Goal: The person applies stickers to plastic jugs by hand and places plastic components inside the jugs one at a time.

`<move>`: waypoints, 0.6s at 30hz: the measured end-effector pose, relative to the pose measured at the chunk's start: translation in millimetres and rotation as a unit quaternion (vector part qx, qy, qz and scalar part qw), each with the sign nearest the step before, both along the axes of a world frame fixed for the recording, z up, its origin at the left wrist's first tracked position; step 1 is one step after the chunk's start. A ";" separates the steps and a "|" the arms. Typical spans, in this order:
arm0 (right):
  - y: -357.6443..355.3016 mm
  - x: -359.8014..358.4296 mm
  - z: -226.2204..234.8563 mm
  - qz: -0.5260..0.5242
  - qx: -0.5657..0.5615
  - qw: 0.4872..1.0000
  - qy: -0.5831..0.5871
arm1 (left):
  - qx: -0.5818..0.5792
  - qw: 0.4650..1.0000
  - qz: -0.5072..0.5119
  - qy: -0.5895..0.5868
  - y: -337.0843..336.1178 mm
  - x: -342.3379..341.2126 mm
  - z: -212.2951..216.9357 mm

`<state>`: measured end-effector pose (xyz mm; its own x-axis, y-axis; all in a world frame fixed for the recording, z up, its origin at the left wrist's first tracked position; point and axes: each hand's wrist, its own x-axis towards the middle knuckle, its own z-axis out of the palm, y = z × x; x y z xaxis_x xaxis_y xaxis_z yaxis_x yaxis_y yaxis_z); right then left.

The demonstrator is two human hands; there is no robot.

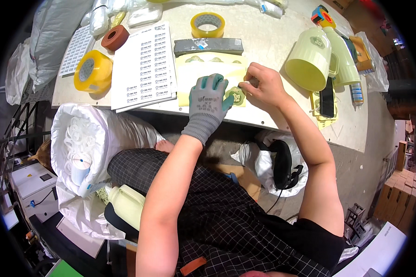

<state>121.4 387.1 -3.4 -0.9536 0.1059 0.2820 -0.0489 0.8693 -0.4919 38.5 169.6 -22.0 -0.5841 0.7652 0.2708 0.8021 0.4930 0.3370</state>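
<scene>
A pale yellow sheet carrying round green stickers lies near the table's front edge. My left hand, in a grey glove with green fingertips, rests on it with the thumb apart from the fingers. My right hand is bare and closed in a pinch at the right edge of a green sticker; the fingertips partly hide that edge. A grey bar lies across the sheet's far side, with more stickers showing just below it.
Tape rolls stand behind and left. Label sheets lie left. Pale green jugs and a black phone are at right. Another jug is beside my lap, below an open white sack.
</scene>
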 end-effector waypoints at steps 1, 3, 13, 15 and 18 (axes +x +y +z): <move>-2.2 0.2 -0.3 -0.012 -0.002 1.000 -0.006 | -0.005 1.000 -0.002 -0.004 -0.4 -0.5 0.3; -7.1 2.4 -0.6 -0.034 -0.003 0.999 -0.020 | -0.020 0.999 -0.013 -0.038 0.6 -1.1 6.2; -58.5 32.8 96.6 0.046 -0.304 0.946 -0.100 | -0.058 0.992 -0.111 0.012 -33.0 -1.8 15.9; -73.7 26.1 108.5 0.037 -0.276 0.952 -0.125 | -0.041 0.992 -0.115 -0.028 -65.7 19.2 39.7; -106.1 9.7 115.2 0.071 -0.289 0.940 -0.169 | 0.053 0.963 -0.015 -0.265 -143.6 49.4 78.9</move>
<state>131.2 281.0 111.7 -0.9944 0.0139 -0.1050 0.1001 0.4480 -0.8884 87.9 25.9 56.9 -0.6399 0.7683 0.0180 0.5174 0.4134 0.7493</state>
